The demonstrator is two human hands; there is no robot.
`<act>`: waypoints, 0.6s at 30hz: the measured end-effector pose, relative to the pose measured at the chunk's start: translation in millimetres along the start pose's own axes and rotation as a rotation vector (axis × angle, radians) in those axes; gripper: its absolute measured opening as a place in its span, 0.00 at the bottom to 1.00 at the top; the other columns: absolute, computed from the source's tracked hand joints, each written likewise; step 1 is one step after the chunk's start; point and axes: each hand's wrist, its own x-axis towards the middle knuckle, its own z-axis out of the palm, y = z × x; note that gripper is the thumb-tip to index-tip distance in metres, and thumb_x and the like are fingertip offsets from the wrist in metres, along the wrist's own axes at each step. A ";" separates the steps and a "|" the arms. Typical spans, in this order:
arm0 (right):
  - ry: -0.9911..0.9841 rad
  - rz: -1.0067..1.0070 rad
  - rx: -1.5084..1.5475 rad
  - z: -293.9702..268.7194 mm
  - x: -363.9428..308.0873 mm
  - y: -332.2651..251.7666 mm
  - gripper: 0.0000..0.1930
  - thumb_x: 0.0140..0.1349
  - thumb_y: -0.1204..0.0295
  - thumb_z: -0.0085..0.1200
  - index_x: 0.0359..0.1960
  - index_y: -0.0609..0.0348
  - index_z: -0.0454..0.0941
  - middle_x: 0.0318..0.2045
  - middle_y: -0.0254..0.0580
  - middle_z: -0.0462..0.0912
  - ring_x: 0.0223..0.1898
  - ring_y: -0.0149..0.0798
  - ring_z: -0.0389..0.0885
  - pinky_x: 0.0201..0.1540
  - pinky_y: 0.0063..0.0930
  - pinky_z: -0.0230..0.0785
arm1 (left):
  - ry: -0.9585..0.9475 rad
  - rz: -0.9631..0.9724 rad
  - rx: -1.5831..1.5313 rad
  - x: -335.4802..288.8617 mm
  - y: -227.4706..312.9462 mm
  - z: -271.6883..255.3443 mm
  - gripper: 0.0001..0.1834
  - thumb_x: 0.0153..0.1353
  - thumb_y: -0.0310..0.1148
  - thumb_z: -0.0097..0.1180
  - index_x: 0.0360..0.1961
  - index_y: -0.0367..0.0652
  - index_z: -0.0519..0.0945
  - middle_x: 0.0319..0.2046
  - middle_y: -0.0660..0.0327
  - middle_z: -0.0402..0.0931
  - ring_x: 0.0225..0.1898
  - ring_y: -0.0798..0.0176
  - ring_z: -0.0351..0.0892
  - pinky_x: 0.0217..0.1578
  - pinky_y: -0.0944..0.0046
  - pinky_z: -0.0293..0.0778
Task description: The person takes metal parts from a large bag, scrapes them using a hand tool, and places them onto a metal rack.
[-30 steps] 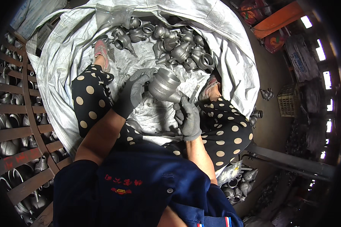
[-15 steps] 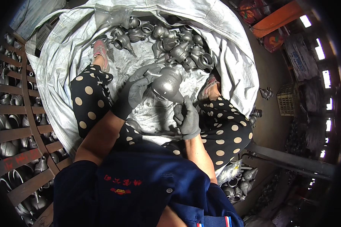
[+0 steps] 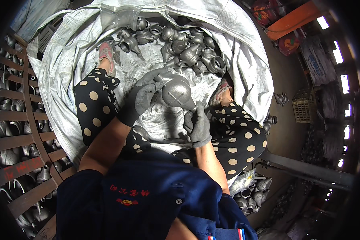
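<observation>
A grey, rounded metal casting [image 3: 177,91] with a raised cross mark on its bulging face hangs over the white sack between my legs. My left hand [image 3: 147,91], in a grey glove, grips its upper left end. Lower right, my gloved right hand [image 3: 198,126] has its fingers curled, with thumb and fingertips at the casting's narrow spout. Just beyond lies a heap of similar castings [image 3: 190,54], some with round openings showing. The inner side of each glove is hidden.
The white woven sack [image 3: 56,80] surrounds my legs with folded walls. On the left, a rusty metal rack [image 3: 30,108] holds many castings. A plastic crate [image 3: 302,106] stands on the floor at right, and a steel bar [image 3: 308,166] runs at lower right.
The casting has turned between my hands, so its cross-marked face now shows. Both hands stay almost in the same place.
</observation>
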 end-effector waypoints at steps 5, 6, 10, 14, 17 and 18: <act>0.003 0.001 0.048 -12.5 5.5 10.0 0.29 0.70 0.44 0.34 0.29 0.57 0.73 0.10 0.27 0.61 0.09 0.22 0.54 0.11 0.19 0.43 | 0.071 -0.057 0.002 -1.8 1.2 2.4 0.31 0.57 0.27 0.50 0.64 0.34 0.65 0.55 0.54 0.72 0.57 0.64 0.71 0.61 0.63 0.62; 0.008 -0.015 0.018 -15.1 7.8 12.3 0.28 0.70 0.45 0.35 0.31 0.58 0.74 0.10 0.28 0.63 0.09 0.22 0.54 0.11 0.19 0.44 | 0.071 -0.058 0.001 -2.0 2.1 1.9 0.31 0.57 0.27 0.50 0.64 0.34 0.65 0.55 0.54 0.72 0.57 0.64 0.71 0.61 0.63 0.62; 0.098 -0.276 -0.326 -8.8 5.7 19.2 0.30 0.69 0.42 0.37 0.31 0.59 0.76 0.10 0.28 0.65 0.09 0.22 0.55 0.12 0.18 0.45 | 0.162 -0.059 0.050 -2.4 0.4 -1.3 0.23 0.62 0.29 0.50 0.59 0.35 0.70 0.46 0.60 0.75 0.48 0.67 0.75 0.53 0.66 0.70; 0.108 -0.022 -0.130 2.4 -1.7 -0.4 0.29 0.69 0.45 0.41 0.34 0.63 0.79 0.12 0.28 0.69 0.10 0.21 0.56 0.13 0.18 0.46 | 0.264 -0.051 0.073 -6.6 -8.3 -9.0 0.16 0.64 0.30 0.51 0.52 0.38 0.74 0.40 0.64 0.78 0.39 0.70 0.77 0.46 0.67 0.73; 0.161 -0.029 -0.077 0.5 -0.2 1.8 0.27 0.68 0.48 0.45 0.31 0.63 0.80 0.12 0.28 0.70 0.10 0.21 0.57 0.13 0.17 0.46 | 0.400 -0.206 0.211 -1.7 -19.4 -21.3 0.12 0.65 0.30 0.50 0.48 0.39 0.76 0.39 0.64 0.80 0.33 0.74 0.75 0.36 0.71 0.73; 0.133 -0.027 -0.070 -3.1 0.0 2.0 0.24 0.69 0.52 0.47 0.33 0.63 0.81 0.14 0.31 0.73 0.10 0.20 0.58 0.13 0.17 0.48 | 0.402 -0.208 0.214 -1.6 -21.2 -24.2 0.12 0.65 0.30 0.50 0.48 0.39 0.76 0.39 0.64 0.80 0.33 0.74 0.75 0.36 0.71 0.73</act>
